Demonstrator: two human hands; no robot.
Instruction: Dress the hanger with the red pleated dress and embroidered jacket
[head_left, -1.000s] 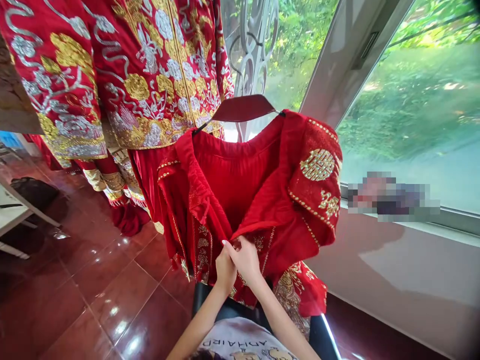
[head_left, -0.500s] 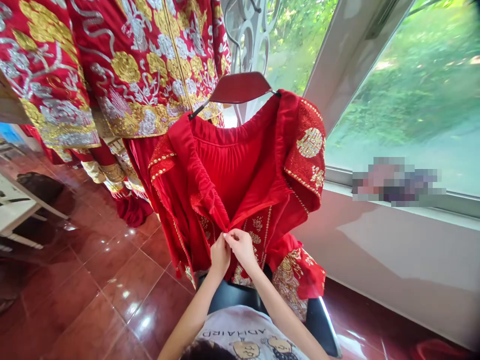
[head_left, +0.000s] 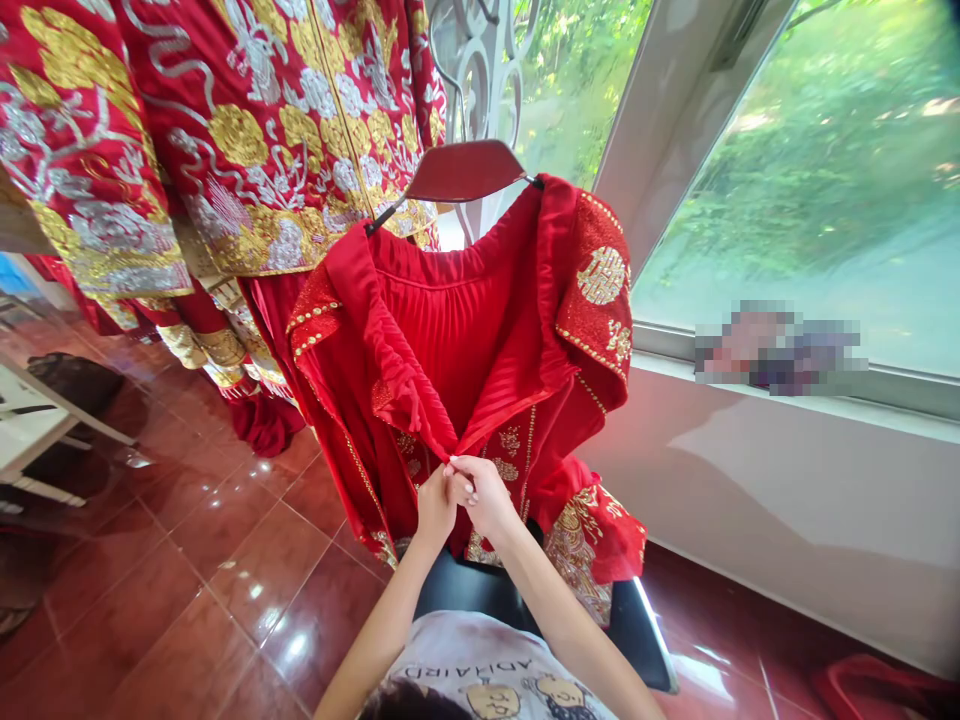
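A red pleated skirt (head_left: 442,310) with gold beading and embroidered panels hangs from a dark red hanger (head_left: 466,172). My left hand (head_left: 436,505) and my right hand (head_left: 484,492) meet at the skirt's waistband, where its two front edges come together in a V. The fingers of both are closed, pinching the red cloth at that point. Any fastener between the fingertips is hidden. Lower down, gold-embroidered red cloth (head_left: 615,530) drapes over a black chair seat (head_left: 487,590) in front of me.
An embroidered red jacket (head_left: 270,130) with gold and silver flowers hangs behind on the left. A white chair (head_left: 37,425) stands on the glossy tiled floor (head_left: 202,590). To the right are a window (head_left: 825,200) and a low pale wall (head_left: 787,480). Something blurred out lies on the sill.
Both hands still grip the waistband. My right fingers have curled in more against my left hand. The whole view has shifted slightly, with the skirt a little further left.
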